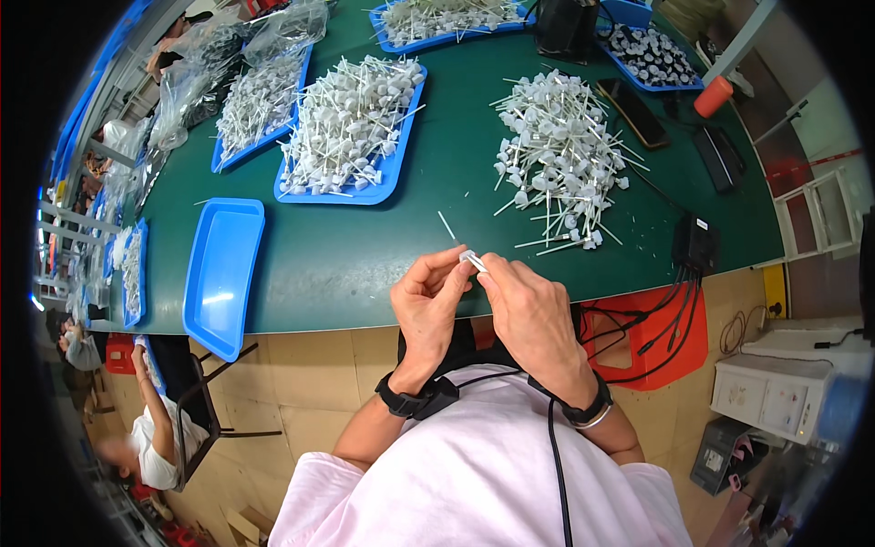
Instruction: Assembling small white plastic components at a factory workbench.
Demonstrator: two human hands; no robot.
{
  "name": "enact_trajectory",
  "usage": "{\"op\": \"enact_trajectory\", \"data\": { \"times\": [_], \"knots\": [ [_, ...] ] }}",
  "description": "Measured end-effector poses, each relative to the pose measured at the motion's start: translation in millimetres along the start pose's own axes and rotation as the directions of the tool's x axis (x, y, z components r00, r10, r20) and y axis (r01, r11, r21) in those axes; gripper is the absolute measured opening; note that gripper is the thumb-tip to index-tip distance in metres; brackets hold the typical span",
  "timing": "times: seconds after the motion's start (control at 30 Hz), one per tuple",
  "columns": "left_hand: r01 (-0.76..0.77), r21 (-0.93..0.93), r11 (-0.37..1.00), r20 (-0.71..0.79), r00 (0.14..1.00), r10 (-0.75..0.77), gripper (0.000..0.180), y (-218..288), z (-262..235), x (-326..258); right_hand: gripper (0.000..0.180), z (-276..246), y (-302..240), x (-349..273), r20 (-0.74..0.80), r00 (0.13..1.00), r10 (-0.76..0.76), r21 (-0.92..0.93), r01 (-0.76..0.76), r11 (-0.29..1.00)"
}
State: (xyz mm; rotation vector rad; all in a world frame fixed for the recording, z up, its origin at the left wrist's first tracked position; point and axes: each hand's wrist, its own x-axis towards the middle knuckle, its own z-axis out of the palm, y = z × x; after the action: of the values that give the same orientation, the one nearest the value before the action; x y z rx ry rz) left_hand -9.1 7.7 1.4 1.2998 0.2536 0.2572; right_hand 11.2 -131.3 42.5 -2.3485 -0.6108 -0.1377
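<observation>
Close to the table's near edge, my left hand (427, 305) and my right hand (533, 314) meet at the fingertips. Pinched between them is a small white plastic piece (470, 259), a cap with a stick-like part. A thin white stem (447, 226) stands out beyond my left fingertips; whether it belongs to the same piece I cannot tell. Both hands are closed, and the fingers hide part of what they hold. Ahead and to the right lies a loose pile of similar white stemmed pieces (561, 150) on the green table (401, 237).
To the left are a heaped blue tray (383, 191) and a bare blue tray (221, 264) at the table edge. A phone (633, 113), black cable box (694, 243) and tray of dark pieces (652, 56) lie right. Another person (162, 438) sits left.
</observation>
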Motion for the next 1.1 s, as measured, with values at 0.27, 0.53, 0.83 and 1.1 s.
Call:
{"op": "enact_trajectory", "data": {
  "times": [0.27, 0.53, 0.83, 1.1],
  "knots": [
    [-0.030, 0.017, 0.999, -0.011, 0.999, 0.030, 0.019, -2.1, 0.2, -1.6, 0.015, -1.0, -3.3, -0.9, -0.007, 1.000, 0.021, -0.001, -0.021, 1.000],
    [0.031, -0.016, 0.999, 0.031, 0.999, -0.030, 0.019, 1.4, -3.3, -1.3, 0.018, -3.3, -1.8, -1.3, 0.000, 1.000, -0.003, 0.019, 0.003, 1.000],
    [0.108, -0.008, 0.994, 0.093, 0.990, -0.106, 0.025, 8.0, -7.3, 2.9, 0.014, -11.1, 14.1, 9.5, 0.092, 0.995, 0.026, 0.357, -0.058, 0.932],
    [0.094, 0.004, 0.996, 0.127, 0.987, -0.093, 0.023, 6.0, -10.9, 2.4, 0.023, -17.1, 36.9, 22.3, 0.443, 0.894, 0.067, 0.579, -0.343, 0.739]
  ]
}}
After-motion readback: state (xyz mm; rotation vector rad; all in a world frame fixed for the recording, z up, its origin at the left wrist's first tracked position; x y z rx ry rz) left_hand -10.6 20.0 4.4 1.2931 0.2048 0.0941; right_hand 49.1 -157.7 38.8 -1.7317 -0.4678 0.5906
